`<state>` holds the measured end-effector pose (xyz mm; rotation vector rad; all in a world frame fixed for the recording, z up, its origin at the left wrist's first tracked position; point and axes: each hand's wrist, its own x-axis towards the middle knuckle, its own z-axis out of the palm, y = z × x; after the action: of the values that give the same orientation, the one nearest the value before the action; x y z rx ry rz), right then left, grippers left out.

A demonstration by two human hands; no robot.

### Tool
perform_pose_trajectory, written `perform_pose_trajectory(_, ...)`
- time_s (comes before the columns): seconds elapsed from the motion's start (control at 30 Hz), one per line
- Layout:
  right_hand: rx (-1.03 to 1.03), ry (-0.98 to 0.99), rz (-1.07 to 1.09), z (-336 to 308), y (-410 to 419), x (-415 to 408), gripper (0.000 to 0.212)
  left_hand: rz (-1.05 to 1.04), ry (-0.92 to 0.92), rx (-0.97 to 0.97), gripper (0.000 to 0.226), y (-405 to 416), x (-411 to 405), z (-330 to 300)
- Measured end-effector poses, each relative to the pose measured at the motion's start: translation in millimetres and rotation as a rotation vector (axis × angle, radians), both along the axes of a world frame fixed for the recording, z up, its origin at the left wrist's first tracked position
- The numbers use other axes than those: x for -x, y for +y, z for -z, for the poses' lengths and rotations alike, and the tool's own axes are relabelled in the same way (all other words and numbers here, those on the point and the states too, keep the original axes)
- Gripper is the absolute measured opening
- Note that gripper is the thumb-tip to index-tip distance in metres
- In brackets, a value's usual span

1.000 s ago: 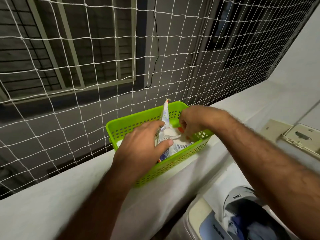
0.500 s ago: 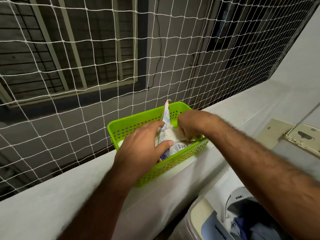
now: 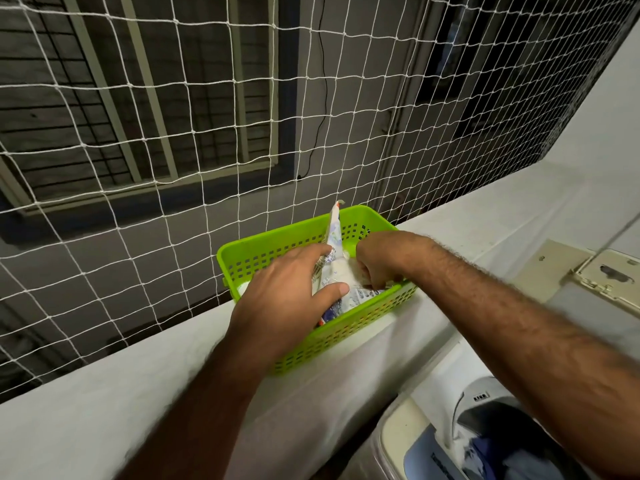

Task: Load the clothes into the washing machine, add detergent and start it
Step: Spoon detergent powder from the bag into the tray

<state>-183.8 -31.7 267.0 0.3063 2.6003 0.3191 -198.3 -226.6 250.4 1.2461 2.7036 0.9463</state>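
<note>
A lime-green perforated basket (image 3: 263, 251) sits on the white ledge. Inside it stands a white and blue detergent pouch (image 3: 334, 233), its top corner sticking up above the rim. My left hand (image 3: 287, 296) grips the pouch, thumb across its front and fingers behind it. My right hand (image 3: 377, 261) reaches down into the basket with curled fingers, right beside the pouch; what it holds is hidden. The washing machine (image 3: 433, 452) shows at bottom right, lid open, with dark blue clothes (image 3: 512, 459) in the drum.
A white rope net (image 3: 173, 133) closes the opening behind the ledge (image 3: 86, 427). A beige hinged panel (image 3: 602, 275) lies on the right. The basket stands near the ledge's inner edge, above the machine.
My right hand has sunk slightly deeper into the basket. My left hand keeps the same grip on the pouch. The view has shifted a little.
</note>
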Motion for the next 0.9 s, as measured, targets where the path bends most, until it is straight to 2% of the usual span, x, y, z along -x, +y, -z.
perform_pose_trajectory(0.1, 0.000, -0.016, -0.018, 0.2, 2.6, 1.0, 0.003, 0.002, -0.003, -0.006, 0.054, -0.2, 0.8, 0.8)
perform_pose_trajectory(0.23, 0.037, -0.026, -0.010, -1.9, 7.3, 3.3, 0.026, 0.008, -0.003, -0.013, 0.053, 0.5, 2.5, 2.6)
perform_pose_trajectory(0.47, 0.165, 0.218, -0.004, -34.7, 17.1, 3.0, 0.020, 0.007, 0.006, -0.015, 0.054, 0.5, 4.0, 4.8)
perform_pose_trajectory(0.57, 0.447, 0.346, 0.093, -38.6, 24.9, 1.7, 0.007, 0.007, 0.007, -0.011, 0.055, 1.5, 4.2, 4.6)
perform_pose_trajectory(0.63, 0.705, 0.416, 0.213, -34.7, 26.5, 0.3, 0.005, 0.005, 0.006, -0.007, 0.055, 1.2, 4.4, 4.8)
perform_pose_trajectory(0.7, 0.871, 0.520, 0.295, -28.1, 24.8, 0.3, 0.005, 0.002, 0.006, -0.006, 0.056, 0.9, 4.6, 5.2)
perform_pose_trajectory(0.8, 1.016, 0.665, 0.404, -16.5, 19.5, 2.2, 0.010, 0.002, 0.009, -0.003, 0.056, 0.7, 4.7, 5.1)
perform_pose_trajectory(0.9, 1.037, 0.739, 0.470, -11.0, 19.3, 0.4, 0.015, 0.002, 0.009, 0.000, 0.056, 0.6, 4.1, 4.8)
